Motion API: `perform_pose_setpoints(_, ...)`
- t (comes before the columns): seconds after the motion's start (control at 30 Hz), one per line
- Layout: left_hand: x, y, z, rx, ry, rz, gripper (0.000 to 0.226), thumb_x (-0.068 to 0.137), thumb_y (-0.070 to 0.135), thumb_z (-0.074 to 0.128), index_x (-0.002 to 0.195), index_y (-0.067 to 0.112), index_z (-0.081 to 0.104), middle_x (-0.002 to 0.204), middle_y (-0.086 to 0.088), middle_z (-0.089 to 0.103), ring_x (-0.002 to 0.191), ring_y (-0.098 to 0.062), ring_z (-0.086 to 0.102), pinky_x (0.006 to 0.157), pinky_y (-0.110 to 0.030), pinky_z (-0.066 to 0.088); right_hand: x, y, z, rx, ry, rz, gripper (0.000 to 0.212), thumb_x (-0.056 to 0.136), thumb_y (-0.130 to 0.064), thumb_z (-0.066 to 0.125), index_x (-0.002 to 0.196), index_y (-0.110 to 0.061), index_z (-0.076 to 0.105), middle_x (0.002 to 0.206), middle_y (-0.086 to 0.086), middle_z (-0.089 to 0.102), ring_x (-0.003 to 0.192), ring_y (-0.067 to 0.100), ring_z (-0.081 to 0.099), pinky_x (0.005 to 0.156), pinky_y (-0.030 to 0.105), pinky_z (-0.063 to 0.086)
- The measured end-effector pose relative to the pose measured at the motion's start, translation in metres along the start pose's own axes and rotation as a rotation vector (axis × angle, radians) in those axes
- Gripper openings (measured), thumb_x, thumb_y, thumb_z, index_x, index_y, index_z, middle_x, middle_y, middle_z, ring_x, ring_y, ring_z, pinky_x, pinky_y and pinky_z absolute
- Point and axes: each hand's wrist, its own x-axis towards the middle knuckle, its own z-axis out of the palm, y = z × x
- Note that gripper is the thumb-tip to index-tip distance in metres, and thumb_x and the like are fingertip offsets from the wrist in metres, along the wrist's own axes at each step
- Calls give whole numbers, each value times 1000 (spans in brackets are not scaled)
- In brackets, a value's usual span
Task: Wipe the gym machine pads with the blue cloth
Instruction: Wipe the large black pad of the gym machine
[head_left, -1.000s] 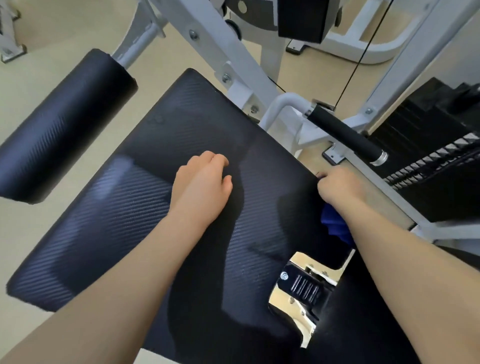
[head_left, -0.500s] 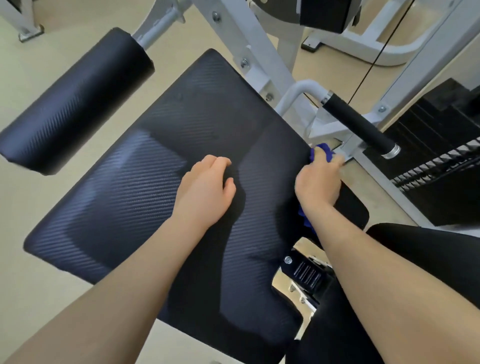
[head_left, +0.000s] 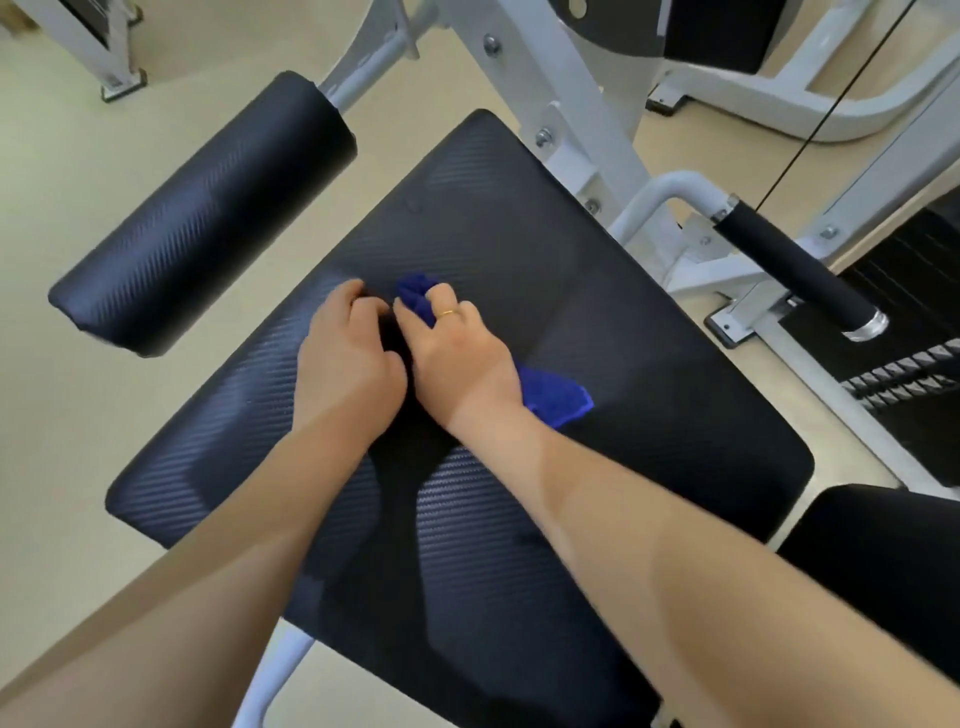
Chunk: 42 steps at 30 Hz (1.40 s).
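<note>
Right hand (head_left: 457, 358) clamped on blue cloth (head_left: 556, 397), pressing it onto seat pad (head_left: 597, 322). Left hand (head_left: 345, 358) just beside, fingers curled, holding nothing.

The flat pad (head_left: 519, 291) and roller pad (head_left: 208, 218) are black with a fine carbon-weave pattern. The cloth (head_left: 556, 397) is deep blue. The frame (head_left: 524, 78) is white, the floor (head_left: 104, 415) beige, the ring (head_left: 447, 313) gold.
</note>
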Motion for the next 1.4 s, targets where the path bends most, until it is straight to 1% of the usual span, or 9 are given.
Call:
perform_pose_setpoints(0.1,14,-12,-9,62,11,-30,46,81,5,48,127,2,47,146,-17,35,135,-30,31,112,-45,25,15,27,-14,-89,106,-45,42,81,-12,62,123,-22,60,122,20,55,93,37,56,55,32,46)
perform_pose_setpoints(0.23,24,-14,-15,37,42,-87,16,75,1,44,88,10,39,93,-7,44,89,-25,41,83,-40,37,49,46,-28,-162,83,32,44,94,-10,41,136,-24,44,139,17,35,109,35,43,61,33,35)
perform_pose_setpoints(0.5,28,-26,-17,-81,23,-53,28,74,-1,43,99,10,47,94,1,49,88,-16,42,70,-32,31,109,22,-39,54,212,409,27,92,-5,42,118,-13,49,138,14,33,104,27,45,65,29,33)
perform_pose_setpoints(0.73,19,-29,-30,-314,6,-162,59,84,-3,39,140,16,35,126,3,49,113,-14,44,89,-26,32,83,-37,-19,-44,42,-165,28,96,-17,41,117,-18,58,128,8,40,109,25,46,66,32,37)
perform_pose_setpoints(0.87,-1,-43,-38,-282,112,-136,64,85,-4,39,146,13,26,152,-6,32,140,-19,27,111,-27,19,98,-5,-37,-80,95,117,28,93,-12,44,117,-16,58,134,11,38,108,29,47,66,33,37)
perform_pose_setpoints(1.1,-41,-75,-32,-233,304,-254,52,64,3,34,112,-4,50,123,-23,46,122,-37,33,100,-44,26,31,-67,-6,81,-90,-24,38,94,-15,43,131,-19,46,140,12,32,106,31,51,75,39,43)
perform_pose_setpoints(1.2,-58,-87,-30,-190,325,-348,28,63,6,30,88,3,42,99,-15,45,98,-32,37,93,-54,31,15,-78,-2,84,-158,-36,41,95,-16,41,135,-21,43,143,13,29,109,33,50,83,40,45)
perform_pose_setpoints(1.27,-70,-90,-31,-221,354,-359,14,66,8,29,79,8,32,87,-11,39,85,-25,32,83,-46,31,3,-85,2,76,-179,-96,41,93,-17,43,134,-22,45,139,12,32,108,33,51,81,40,45)
perform_pose_setpoints(1.4,-94,-99,-26,-426,383,-457,27,76,18,28,90,-2,40,105,-22,47,99,-37,40,90,-49,34,-44,-100,27,69,-270,-268,44,92,-20,47,135,-28,45,140,8,34,112,29,45,82,39,44)
